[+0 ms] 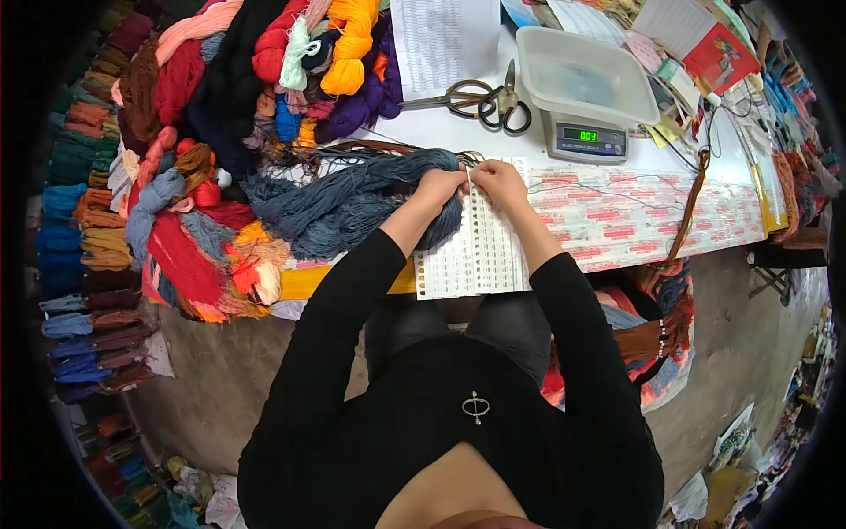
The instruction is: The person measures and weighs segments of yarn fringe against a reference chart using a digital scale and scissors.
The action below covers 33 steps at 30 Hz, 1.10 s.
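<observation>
My left hand (441,187) is closed at the right end of a loose blue-grey skein of yarn (344,198), which spreads away to the left across the table. Close beside it, my right hand (500,185) pinches its fingertips together over the top of a white card (495,260) with rows of small printed marks and dark spots along its columns. The fingertips of both hands nearly meet. Whatever the right fingers hold is too small to make out. The card lies flat, its lower edge reaching the table's front edge.
Many coloured skeins (194,256) are heaped at the left. Behind my hands lie scissors (467,100), snips (507,106) and a printed sheet (445,44). A digital scale (589,141) bears a clear plastic tub (586,75). A brown cord (692,207) hangs over the table's right part.
</observation>
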Motion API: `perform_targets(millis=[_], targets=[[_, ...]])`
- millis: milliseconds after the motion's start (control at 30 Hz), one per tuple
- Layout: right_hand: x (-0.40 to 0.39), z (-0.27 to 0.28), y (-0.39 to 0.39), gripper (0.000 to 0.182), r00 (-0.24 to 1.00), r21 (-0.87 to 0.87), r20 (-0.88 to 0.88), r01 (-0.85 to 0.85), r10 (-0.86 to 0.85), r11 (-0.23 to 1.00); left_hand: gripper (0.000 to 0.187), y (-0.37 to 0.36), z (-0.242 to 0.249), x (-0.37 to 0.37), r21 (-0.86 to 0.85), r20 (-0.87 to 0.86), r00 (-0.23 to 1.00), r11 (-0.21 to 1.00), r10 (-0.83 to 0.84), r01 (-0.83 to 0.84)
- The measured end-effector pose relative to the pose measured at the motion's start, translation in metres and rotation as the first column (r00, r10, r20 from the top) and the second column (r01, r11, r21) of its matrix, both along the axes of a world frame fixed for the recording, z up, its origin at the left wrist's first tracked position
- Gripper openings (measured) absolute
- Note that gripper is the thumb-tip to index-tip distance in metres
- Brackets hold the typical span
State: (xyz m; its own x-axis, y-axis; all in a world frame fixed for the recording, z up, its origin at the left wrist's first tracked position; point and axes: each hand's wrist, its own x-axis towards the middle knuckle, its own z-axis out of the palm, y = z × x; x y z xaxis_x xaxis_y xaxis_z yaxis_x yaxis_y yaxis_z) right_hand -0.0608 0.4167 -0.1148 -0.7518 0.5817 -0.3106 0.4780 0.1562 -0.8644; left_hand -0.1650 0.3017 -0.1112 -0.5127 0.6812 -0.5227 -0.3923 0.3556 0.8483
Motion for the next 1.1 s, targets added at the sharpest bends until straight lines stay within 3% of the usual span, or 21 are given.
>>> perform_targets(millis=[100, 133, 233, 267, 300, 367, 400, 500, 533, 600, 633, 700, 733, 767, 833, 900, 933, 967, 1000, 1033, 1100], targets=[[-0.002, -0.004, 0.005, 0.022, 0.999, -0.101, -0.052, 0.002, -0.007, 0.995, 0.013, 0.006, -0.005, -0.002, -0.211, -0.245, 0.958, 0.972, -0.151, 0.100], [0.000, -0.002, 0.003, 0.022, 0.999, -0.040, -0.051, 0.008, -0.010, 0.999, 0.017, 0.006, -0.003, -0.002, -0.312, -0.341, 0.912, 0.943, -0.228, 0.119], [0.005, 0.003, -0.004, 0.021, 0.999, 0.109, -0.036, 0.001, 0.003, 0.994, 0.015, -0.012, 0.008, -0.018, -0.112, -0.294, 0.954, 0.993, -0.067, 0.035], [0.006, 0.007, -0.006, 0.021, 1.000, 0.134, -0.022, -0.007, 0.010, 0.991, 0.013, -0.021, 0.025, -0.029, 0.020, 0.001, 0.999, 0.999, 0.043, -0.043], [0.007, 0.010, -0.008, 0.021, 1.000, 0.157, -0.005, -0.013, 0.014, 0.988, 0.014, -0.030, 0.044, -0.043, 0.118, 0.307, 0.945, 0.981, 0.113, -0.156], [0.007, 0.013, -0.006, 0.020, 1.000, 0.074, 0.010, -0.008, 0.007, 0.997, 0.025, -0.045, 0.059, -0.064, 0.426, 0.623, 0.781, 0.856, -0.043, -0.292], [0.007, 0.015, -0.005, 0.019, 1.000, 0.019, 0.004, -0.012, 0.012, 1.000, 0.033, -0.048, 0.060, -0.064, 0.448, 0.706, 0.707, 0.799, -0.041, -0.401], [0.007, 0.011, 0.004, 0.016, 0.986, -0.303, -0.161, -0.078, 0.029, 0.950, 0.020, -0.033, 0.062, -0.034, 0.275, 0.351, 0.934, 0.961, -0.063, -0.039], [0.006, 0.003, 0.008, 0.015, 0.975, -0.360, -0.220, -0.117, 0.038, 0.925, 0.021, -0.028, 0.053, -0.020, 0.110, 0.142, 0.979, 0.986, -0.144, 0.129], [0.006, 0.001, 0.009, 0.014, 0.956, -0.461, -0.291, -0.158, 0.020, 0.873, 0.030, -0.018, 0.029, 0.000, -0.187, -0.112, 0.933, 0.930, -0.341, 0.317], [0.006, 0.001, 0.009, 0.015, 0.965, -0.373, -0.253, -0.160, 0.065, 0.914, 0.031, -0.016, 0.035, 0.002, -0.264, -0.175, 0.905, 0.904, -0.388, 0.337], [0.005, -0.003, 0.006, 0.016, 0.977, -0.195, -0.161, -0.170, 0.139, 0.966, 0.032, -0.024, 0.022, -0.017, -0.188, -0.229, 0.950, 0.967, -0.214, 0.172], [0.006, 0.012, 0.001, 0.020, 0.988, -0.097, -0.056, -0.149, 0.144, 0.984, 0.029, -0.030, 0.052, -0.024, -0.229, -0.231, 0.969, 0.973, -0.085, 0.030], [0.007, 0.013, 0.000, 0.022, 0.991, -0.064, -0.027, -0.131, 0.130, 0.989, 0.022, -0.041, 0.056, -0.043, -0.025, -0.131, 0.983, 0.991, 0.129, -0.133], [0.006, 0.014, -0.003, 0.027, 0.994, 0.002, 0.024, -0.105, 0.105, 0.994, 0.013, -0.072, 0.070, -0.101, 0.147, 0.177, 0.926, 0.921, 0.334, -0.361], [0.006, 0.013, -0.004, 0.028, 0.994, 0.013, 0.028, -0.104, 0.104, 0.994, 0.018, -0.116, 0.066, -0.171, 0.299, 0.258, 0.896, 0.852, 0.362, -0.430], [0.006, 0.013, -0.004, 0.028, 0.994, 0.020, 0.030, -0.103, 0.102, 0.995, 0.021, -0.136, 0.071, -0.197, 0.276, 0.415, 0.820, 0.805, 0.394, -0.526], [0.006, 0.010, -0.002, 0.027, 0.994, -0.002, 0.012, -0.104, 0.104, 0.995, 0.019, -0.141, 0.083, -0.194, 0.380, 0.300, 0.779, 0.680, 0.551, -0.627], [0.006, 0.007, -0.001, 0.027, 0.994, -0.024, -0.006, -0.106, 0.106, 0.994, 0.022, -0.145, 0.095, -0.192, 0.271, 0.059, 0.698, 0.661, 0.714, -0.700], [0.005, 0.003, 0.000, 0.026, 0.994, -0.045, -0.024, -0.107, 0.106, 0.993, 0.025, -0.155, 0.100, -0.195, 0.154, -0.065, 0.665, 0.666, 0.744, -0.730], [0.003, -0.006, 0.001, 0.024, 0.992, -0.174, -0.128, -0.018, -0.004, 0.985, 0.023, -0.161, 0.103, -0.177, 0.159, -0.071, 0.748, 0.747, 0.660, -0.645]])
